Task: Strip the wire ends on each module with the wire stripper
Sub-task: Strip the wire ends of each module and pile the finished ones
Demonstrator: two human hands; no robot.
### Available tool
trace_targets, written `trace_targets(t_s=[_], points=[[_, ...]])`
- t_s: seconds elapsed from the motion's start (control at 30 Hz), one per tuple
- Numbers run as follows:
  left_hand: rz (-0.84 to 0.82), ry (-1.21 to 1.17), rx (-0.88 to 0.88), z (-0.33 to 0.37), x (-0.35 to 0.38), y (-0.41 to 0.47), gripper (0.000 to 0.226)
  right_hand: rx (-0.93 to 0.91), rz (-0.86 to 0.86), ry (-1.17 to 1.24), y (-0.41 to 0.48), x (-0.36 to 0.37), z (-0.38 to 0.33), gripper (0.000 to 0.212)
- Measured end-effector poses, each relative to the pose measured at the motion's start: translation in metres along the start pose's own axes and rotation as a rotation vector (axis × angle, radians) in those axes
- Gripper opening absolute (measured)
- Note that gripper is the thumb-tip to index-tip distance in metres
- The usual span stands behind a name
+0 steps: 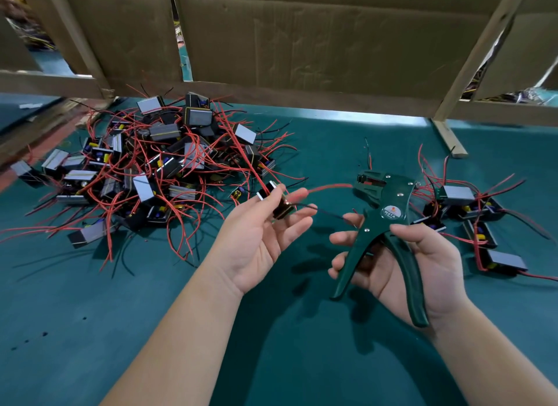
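So the left hand [259, 239] is pinching one module [279, 204] between thumb and fingertips, held up over the middle of the table [90, 330]. Its red wire [329, 188] arcs across to the head of the green wire stripper [383, 212]. The right hand [422, 269] has its fingers curled round both handles, and those sit spread wide, so I'd guess nothing has been squeezed yet. Biggest risk imo is that the module is only held by a light pinch, so when the tool bites it could tug the thing right out of those fingers. Wire depth also matters: too deep or crooked and you nick strands or strip too much, too shallow and it grabs nothing. I honestly can't tell how far the tip is in, it's blurry there. The module's black wire [326, 213] droops toward the right hand's fingertips, near the handle pivot, and could get caught when the handles close. The big pile of modules [163, 161] sits toward the far left of the table with leads sprawling close to the left hand, so snagging is possible. A smaller group of modules [471, 212] lies near the right edge, its wires poking up just behind the tool head. The cardboard wall [302, 43] and wooden post [450, 139] along the far edge look well apart from the work.
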State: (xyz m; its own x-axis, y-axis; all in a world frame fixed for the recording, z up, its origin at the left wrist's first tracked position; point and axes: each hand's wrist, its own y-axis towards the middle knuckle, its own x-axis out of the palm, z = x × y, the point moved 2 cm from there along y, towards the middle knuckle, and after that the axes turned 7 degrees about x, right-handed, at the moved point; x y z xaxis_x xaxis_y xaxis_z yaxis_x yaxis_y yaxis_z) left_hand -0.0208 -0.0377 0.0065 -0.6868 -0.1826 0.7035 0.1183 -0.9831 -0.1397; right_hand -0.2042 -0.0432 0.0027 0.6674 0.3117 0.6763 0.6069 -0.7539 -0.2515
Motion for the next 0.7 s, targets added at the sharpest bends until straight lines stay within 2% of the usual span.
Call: trace_targets(t_s=[0.1,0.23,0.4,0.6,0.7], points=[[-0.004,-0.005,-0.009,-0.002,-0.0001,0.0018,0.015,0.0,-0.001,0.002,0.0002,-0.0008,0.0,0.064],[0.014,0.09,0.076,-0.003,-0.0002,0.0027,0.021,-0.009,0.01,0.026,0.0012,-0.0016,-0.0007,0.065],[0.034,0.171,0.094,-0.0052,-0.0022,0.0036,0.013,-0.008,0.005,0.014,0.0013,-0.002,-0.0003,0.065],[-0.015,0.225,0.151,-0.0052,-0.0026,0.0033,0.025,-0.01,-0.004,0.011,0.0022,-0.0023,-0.0001,0.065],[-0.015,0.276,0.173,-0.0039,-0.0016,0.0026,0.023,-0.012,-0.004,0.013,0.0022,-0.0024,-0.0003,0.065]])
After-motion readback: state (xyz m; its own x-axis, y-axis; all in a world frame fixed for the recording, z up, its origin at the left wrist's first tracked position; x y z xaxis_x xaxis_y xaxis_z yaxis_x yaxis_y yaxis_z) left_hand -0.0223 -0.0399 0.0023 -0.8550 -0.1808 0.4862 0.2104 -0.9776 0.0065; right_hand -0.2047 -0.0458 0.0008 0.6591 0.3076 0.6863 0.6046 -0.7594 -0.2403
